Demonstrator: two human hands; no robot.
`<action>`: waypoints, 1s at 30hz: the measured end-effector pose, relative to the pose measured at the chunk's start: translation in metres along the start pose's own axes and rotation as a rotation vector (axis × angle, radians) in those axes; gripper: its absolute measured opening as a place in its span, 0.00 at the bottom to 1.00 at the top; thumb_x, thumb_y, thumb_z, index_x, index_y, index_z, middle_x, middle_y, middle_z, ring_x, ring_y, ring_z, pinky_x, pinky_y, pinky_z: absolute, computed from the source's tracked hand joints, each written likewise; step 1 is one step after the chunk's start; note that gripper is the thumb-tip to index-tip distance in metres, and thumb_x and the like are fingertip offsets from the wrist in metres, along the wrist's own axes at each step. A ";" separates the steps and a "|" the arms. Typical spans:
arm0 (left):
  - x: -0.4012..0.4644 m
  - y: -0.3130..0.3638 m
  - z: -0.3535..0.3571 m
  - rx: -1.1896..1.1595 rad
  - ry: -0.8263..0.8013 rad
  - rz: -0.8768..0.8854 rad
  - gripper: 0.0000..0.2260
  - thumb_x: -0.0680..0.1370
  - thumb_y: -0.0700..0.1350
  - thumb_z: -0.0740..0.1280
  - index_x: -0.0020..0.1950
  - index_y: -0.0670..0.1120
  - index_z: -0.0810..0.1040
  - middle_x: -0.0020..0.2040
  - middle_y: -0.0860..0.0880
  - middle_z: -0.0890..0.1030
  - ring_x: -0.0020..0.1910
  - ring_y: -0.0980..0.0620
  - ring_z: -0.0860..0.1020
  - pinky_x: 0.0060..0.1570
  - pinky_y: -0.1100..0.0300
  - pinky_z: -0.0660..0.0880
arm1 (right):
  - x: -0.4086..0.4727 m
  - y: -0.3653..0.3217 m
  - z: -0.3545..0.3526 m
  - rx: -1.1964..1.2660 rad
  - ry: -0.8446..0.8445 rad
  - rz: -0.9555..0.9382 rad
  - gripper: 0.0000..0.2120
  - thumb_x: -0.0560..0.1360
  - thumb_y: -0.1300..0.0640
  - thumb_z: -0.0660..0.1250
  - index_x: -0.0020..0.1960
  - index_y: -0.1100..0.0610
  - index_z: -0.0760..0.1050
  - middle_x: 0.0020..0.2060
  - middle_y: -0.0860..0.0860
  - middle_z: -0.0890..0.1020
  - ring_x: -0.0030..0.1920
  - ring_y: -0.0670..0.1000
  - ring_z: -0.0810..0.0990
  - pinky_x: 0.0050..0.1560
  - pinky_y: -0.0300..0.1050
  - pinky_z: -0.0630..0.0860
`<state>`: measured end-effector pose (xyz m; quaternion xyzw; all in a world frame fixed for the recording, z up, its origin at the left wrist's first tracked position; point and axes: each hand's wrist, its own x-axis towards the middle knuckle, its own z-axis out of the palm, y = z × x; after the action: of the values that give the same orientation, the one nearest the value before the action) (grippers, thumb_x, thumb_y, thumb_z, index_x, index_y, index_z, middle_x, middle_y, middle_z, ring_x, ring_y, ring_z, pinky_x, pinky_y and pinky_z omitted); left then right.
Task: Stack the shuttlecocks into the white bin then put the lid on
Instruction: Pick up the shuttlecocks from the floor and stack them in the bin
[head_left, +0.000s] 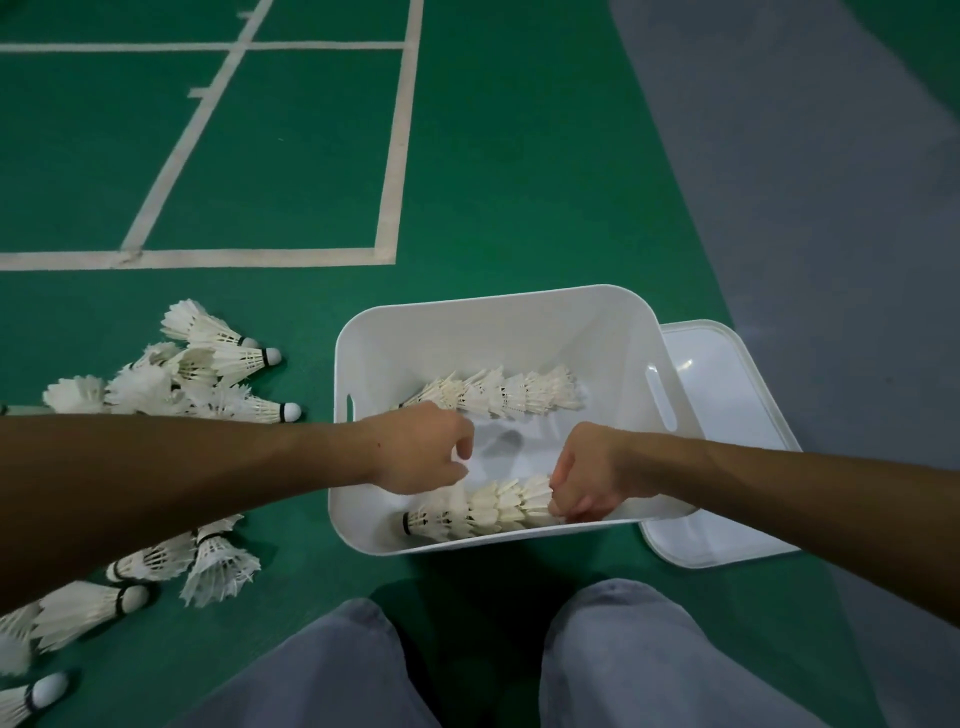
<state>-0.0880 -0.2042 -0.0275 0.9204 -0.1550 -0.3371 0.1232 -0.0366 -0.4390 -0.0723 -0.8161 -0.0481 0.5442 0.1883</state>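
Room is left mid white bin; near-wall shuttlecock row is pinched by right hand, left hand curled, grip contents untellable.

My white bin sits open on the green floor, rounded at the corners, with a slot handle in each side wall. Inside lie two nested rows of white feathered shuttlecocks: the far row lies across the bottom, the near row along the near wall, cork end to my left. The lid, white and flat, lies on the floor just right of the bin, partly behind it. Loose shuttlecocks lie scattered to the left of the bin.
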 end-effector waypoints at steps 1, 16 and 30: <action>-0.009 0.001 -0.006 -0.051 0.072 0.014 0.12 0.84 0.50 0.65 0.65 0.48 0.79 0.55 0.52 0.85 0.47 0.54 0.79 0.48 0.62 0.75 | -0.003 -0.002 -0.003 -0.091 0.051 -0.026 0.12 0.74 0.59 0.78 0.53 0.65 0.84 0.42 0.55 0.87 0.38 0.51 0.85 0.44 0.41 0.85; -0.163 -0.135 -0.021 -0.480 0.765 -0.440 0.05 0.82 0.47 0.70 0.52 0.48 0.84 0.37 0.53 0.87 0.35 0.57 0.85 0.42 0.56 0.84 | -0.047 -0.160 0.001 -0.341 0.621 -1.124 0.03 0.80 0.51 0.71 0.52 0.49 0.82 0.48 0.42 0.83 0.49 0.45 0.78 0.55 0.45 0.77; -0.139 -0.201 0.066 -0.176 0.561 -0.723 0.23 0.74 0.66 0.74 0.63 0.56 0.78 0.51 0.58 0.85 0.45 0.56 0.81 0.45 0.54 0.82 | 0.065 -0.326 0.027 -0.972 0.187 -0.950 0.09 0.80 0.57 0.67 0.58 0.50 0.81 0.54 0.49 0.84 0.56 0.54 0.82 0.52 0.51 0.81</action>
<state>-0.1916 0.0239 -0.0617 0.9570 0.2442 -0.1084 0.1127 0.0066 -0.1129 -0.0206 -0.7418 -0.6233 0.2465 0.0222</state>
